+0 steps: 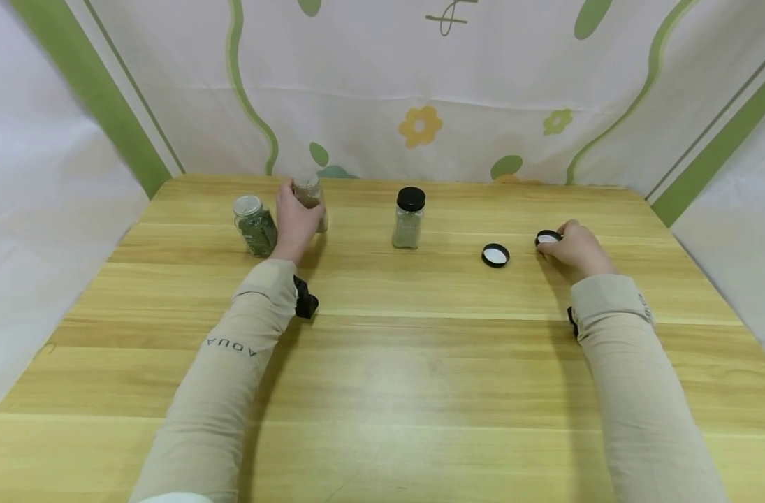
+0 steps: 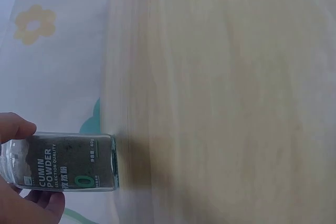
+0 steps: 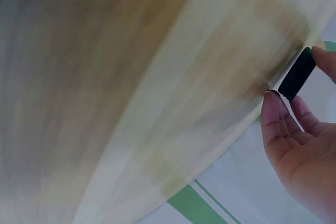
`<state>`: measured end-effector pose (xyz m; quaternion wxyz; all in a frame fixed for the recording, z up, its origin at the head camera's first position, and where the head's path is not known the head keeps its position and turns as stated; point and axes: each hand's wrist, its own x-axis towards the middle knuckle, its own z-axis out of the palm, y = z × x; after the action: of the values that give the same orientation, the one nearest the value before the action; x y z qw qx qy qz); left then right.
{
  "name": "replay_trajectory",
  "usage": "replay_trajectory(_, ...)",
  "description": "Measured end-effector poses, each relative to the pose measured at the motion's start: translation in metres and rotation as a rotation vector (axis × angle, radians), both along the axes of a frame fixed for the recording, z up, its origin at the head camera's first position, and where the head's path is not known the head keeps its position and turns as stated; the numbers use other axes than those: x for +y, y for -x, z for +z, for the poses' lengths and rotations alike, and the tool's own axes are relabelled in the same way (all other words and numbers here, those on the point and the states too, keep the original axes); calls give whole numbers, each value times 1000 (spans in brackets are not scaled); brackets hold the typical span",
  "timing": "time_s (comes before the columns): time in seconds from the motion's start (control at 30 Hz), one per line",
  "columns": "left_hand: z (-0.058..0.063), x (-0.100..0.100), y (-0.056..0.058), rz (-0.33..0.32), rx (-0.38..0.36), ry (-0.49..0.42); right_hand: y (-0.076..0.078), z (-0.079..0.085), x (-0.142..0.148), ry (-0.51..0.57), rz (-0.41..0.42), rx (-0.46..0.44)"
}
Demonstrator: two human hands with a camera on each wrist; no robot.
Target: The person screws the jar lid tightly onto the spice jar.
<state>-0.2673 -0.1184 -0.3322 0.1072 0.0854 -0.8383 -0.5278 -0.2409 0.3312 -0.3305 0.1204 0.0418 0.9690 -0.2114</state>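
My left hand [image 1: 296,222] grips a clear glass jar of cumin powder [image 2: 73,162] near its top, thumb on one side and fingers on the other. The black lid is off this jar. Just left of that hand stands an uncapped jar of green dried herbs [image 1: 256,230]. Over at the right, my right hand [image 1: 580,248] pinches a black lid [image 3: 298,74] between thumb and fingers, its white inside facing up. A second black lid [image 1: 495,256], also white side up, lies on the table to the left of it.
A jar with a black cap [image 1: 409,222] stands upright between the two hands, toward the back of the wooden table [image 1: 395,377]. Behind the table's far edge hangs a white curtain [image 1: 357,63] with green and yellow patterns.
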Motion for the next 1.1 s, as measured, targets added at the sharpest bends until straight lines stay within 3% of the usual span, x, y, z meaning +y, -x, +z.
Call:
replay_trajectory(0.27, 3, -2, 2, -27, -22, 28, 0, 4, -3, 26, -10, 17)
replay_trajectory(0.67, 3, -7, -1, -78, -72, -47, -2, 13, -22, 61, 7, 18)
replay_trajectory(1.1, 0, -9, -3, -108, -27, 0, 1, 9, -22, 80, 8, 19)
